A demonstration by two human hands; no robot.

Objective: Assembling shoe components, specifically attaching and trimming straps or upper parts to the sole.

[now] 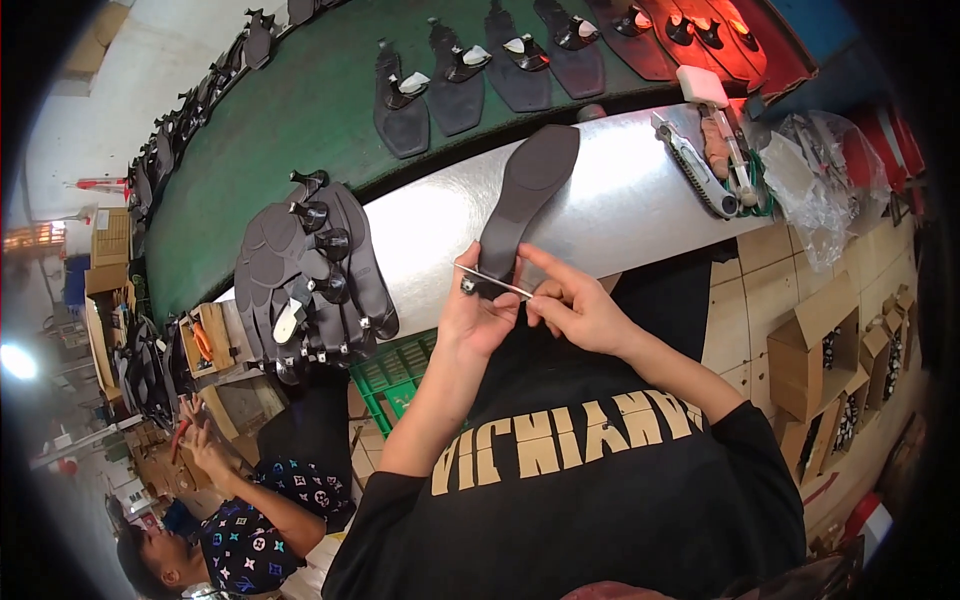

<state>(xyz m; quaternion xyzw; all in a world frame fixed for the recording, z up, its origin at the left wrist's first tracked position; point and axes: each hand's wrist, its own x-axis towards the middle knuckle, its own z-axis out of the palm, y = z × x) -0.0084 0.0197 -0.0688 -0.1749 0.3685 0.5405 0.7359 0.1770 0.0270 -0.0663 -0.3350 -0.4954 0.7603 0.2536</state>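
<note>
A dark grey shoe sole points away from me over the metal bench, its wide toe end farthest off. My left hand is closed around its narrow heel end, palm up, and a small shiny metal piece shows by the fingers. Between the fingers of my right hand is a thin metal rod-like tool, laid across the heel end. The right index finger reaches toward the sole's edge. What the tool's tip touches cannot be made out.
Left on the metal bench lies a pile of heeled soles. Behind, a green conveyor belt carries more soles, some under red light. A utility knife and plastic bag lie right. A co-worker sits left; cartons stand right.
</note>
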